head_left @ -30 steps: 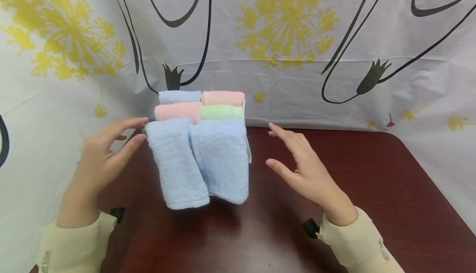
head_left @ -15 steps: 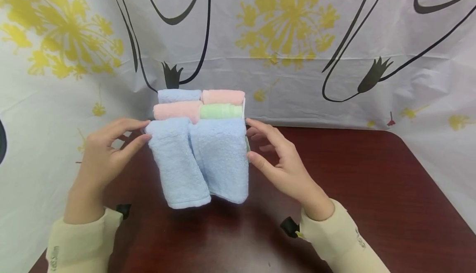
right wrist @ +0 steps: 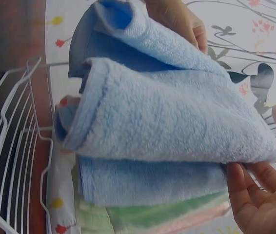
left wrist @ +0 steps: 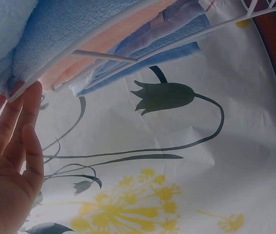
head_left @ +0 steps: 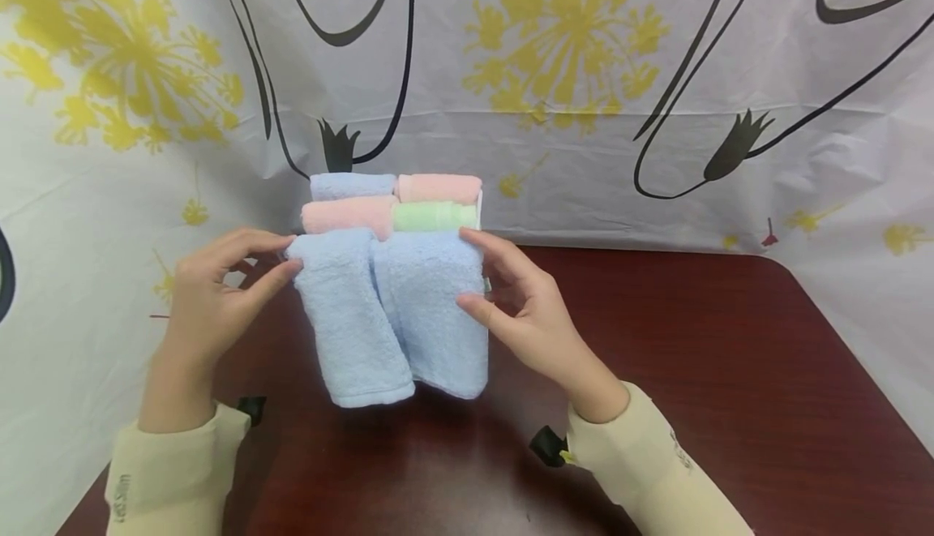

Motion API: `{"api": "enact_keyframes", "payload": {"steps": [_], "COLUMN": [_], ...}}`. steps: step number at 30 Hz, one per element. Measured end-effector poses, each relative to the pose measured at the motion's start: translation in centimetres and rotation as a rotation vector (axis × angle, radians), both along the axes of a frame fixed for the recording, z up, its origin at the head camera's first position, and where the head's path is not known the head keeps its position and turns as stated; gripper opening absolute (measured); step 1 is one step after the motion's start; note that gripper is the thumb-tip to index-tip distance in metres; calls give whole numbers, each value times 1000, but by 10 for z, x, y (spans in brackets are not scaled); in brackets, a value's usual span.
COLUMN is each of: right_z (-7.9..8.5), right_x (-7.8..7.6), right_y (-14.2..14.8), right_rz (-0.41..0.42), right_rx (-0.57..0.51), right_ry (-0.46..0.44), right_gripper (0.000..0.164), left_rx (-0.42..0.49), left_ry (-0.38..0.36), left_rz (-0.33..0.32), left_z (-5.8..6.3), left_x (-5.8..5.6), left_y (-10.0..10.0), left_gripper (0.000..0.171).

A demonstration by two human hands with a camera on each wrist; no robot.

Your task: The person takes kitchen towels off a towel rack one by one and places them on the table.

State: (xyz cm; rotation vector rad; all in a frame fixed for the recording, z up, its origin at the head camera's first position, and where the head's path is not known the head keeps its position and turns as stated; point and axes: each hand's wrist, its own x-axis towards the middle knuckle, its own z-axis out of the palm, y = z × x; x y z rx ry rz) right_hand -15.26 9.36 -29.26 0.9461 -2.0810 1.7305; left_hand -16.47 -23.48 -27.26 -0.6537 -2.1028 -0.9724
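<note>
Two light-blue towels hang side by side over the front of a white wire rack [right wrist: 11, 146]. At the upper outer edge of the left blue towel [head_left: 350, 317] my left hand [head_left: 219, 293] has its thumb in front and fingers behind. From below, the left wrist view shows those fingers bent at the rack's corner bar. My right hand [head_left: 525, 309] grips the right blue towel [head_left: 434, 317] by its outer edge, index finger at the top and thumb on the front. In the right wrist view its other fingers reach under the cloth.
Behind the hanging towels lie rolled ones: a pink roll [head_left: 346, 216] and a green roll [head_left: 434, 216], with a blue roll [head_left: 353, 187] and another pink roll [head_left: 440, 189] farther back. The dark red table [head_left: 693, 341] ends at a patterned white curtain [head_left: 584, 147].
My right hand has moved left from beside the rack onto the right blue towel's edge. My left hand has shifted slightly right, onto the left towel's edge. The towels look nearly unmoved.
</note>
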Motion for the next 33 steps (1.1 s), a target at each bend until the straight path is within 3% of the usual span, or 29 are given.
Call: {"api": "enact_keyframes", "payload": {"steps": [4,14,25,33], "right_z": [1,5,9,14], "right_x": [-4,-11,-11,-8], "right_y": [-8,-23,-19,-14], "right_rz": [48,71,79,70], "right_rx": [-26,-72,-82,-55], "right_ry": [-31,-94,-151,-133], "right_gripper": [62,57,48,46], "left_rx": [32,74,85,61], "left_ry": [4,7,10,-5], "left_rz": [4,8,-4,-3], "left_z": [-4,-6,-3,-3], "left_x": [-2,-2,-2,-3], "left_y": [0,1,3,3], "left_gripper": [33,29,28,27]}}
